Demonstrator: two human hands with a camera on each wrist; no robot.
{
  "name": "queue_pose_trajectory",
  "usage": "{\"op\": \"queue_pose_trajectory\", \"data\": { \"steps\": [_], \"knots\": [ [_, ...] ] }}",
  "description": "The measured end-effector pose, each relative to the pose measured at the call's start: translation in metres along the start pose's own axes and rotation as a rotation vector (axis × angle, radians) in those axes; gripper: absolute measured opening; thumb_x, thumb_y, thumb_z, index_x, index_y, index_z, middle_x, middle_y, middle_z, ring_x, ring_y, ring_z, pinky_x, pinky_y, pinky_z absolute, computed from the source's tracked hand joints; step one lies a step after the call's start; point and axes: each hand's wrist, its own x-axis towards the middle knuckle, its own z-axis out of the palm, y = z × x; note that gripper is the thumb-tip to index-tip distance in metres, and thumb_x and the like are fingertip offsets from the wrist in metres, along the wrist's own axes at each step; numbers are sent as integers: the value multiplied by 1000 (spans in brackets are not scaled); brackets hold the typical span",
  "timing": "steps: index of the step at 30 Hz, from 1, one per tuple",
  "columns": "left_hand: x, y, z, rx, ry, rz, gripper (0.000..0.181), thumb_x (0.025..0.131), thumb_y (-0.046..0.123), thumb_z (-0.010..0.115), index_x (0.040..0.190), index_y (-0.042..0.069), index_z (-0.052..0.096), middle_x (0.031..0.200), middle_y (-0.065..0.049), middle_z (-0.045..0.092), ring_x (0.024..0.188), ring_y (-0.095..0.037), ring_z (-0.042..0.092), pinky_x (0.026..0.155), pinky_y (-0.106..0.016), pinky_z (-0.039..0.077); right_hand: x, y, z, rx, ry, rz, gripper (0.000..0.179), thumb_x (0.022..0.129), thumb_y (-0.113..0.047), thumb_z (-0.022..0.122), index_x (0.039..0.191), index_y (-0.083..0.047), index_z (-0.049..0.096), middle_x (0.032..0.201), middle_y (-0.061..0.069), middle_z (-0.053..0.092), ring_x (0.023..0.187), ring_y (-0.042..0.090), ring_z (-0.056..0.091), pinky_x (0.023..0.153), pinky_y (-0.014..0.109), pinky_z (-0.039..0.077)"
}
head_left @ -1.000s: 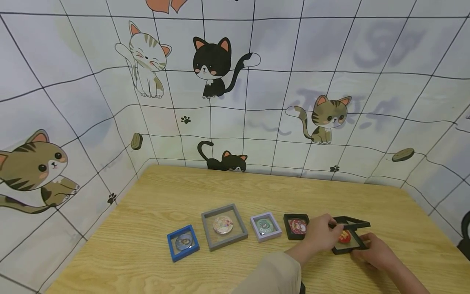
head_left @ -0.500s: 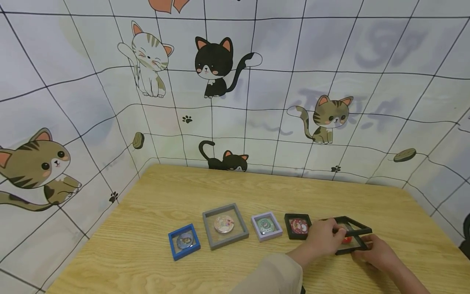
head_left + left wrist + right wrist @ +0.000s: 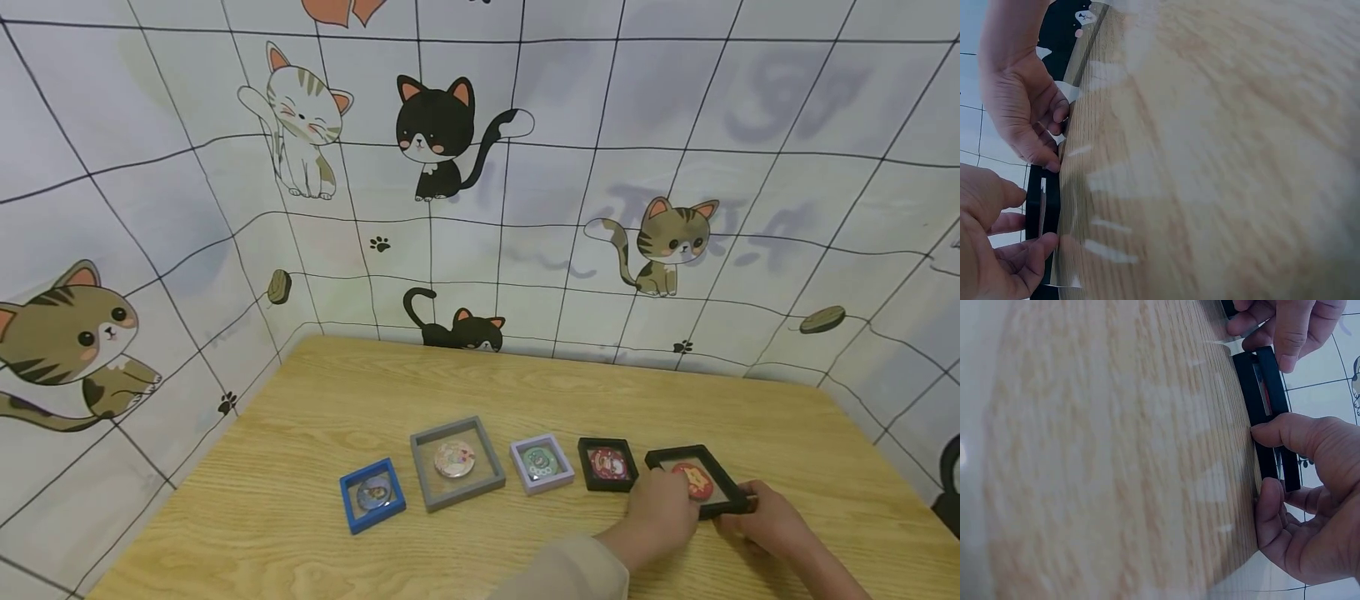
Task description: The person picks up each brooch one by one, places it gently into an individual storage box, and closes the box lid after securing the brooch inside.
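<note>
A black display frame (image 3: 716, 479) with clear film holds a round red badge (image 3: 693, 482) with a yellow pattern, at the right of the table. My left hand (image 3: 662, 512) grips its near left side, fingers at the rim. My right hand (image 3: 768, 518) pinches its right corner. In the right wrist view the frame's two black halves (image 3: 1266, 419) lie almost together, a narrow gap between them, with the right thumb and fingers (image 3: 1316, 494) around the near end. In the left wrist view the left thumb and fingers (image 3: 1007, 237) pinch the frame edge (image 3: 1050, 209).
Left of it stand a smaller black frame (image 3: 583, 475) with a red badge, a lilac frame (image 3: 522, 475), a large grey frame (image 3: 422, 467) and a blue frame (image 3: 350, 508) on the wooden table (image 3: 360, 375). A cat-print tiled curtain (image 3: 555, 192) closes the back and sides.
The raised lid half of the black display frame has come down onto the lower half. My left hand has moved down toward the near side; the right hand keeps its corner.
</note>
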Motion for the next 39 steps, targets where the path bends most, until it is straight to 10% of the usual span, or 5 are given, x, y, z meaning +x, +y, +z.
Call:
{"op": "queue_pose_trajectory", "data": {
  "steps": [39],
  "knots": [
    [6, 6, 0, -29, -47, -152, 27, 72, 47, 70, 78, 21, 66, 74, 9, 60, 71, -3, 55, 57, -18, 42, 10, 10, 1, -14, -25, 66, 62, 77, -15, 68, 115, 18, 31, 88, 24, 53, 68, 18, 51, 57, 32, 48]
  ]
}}
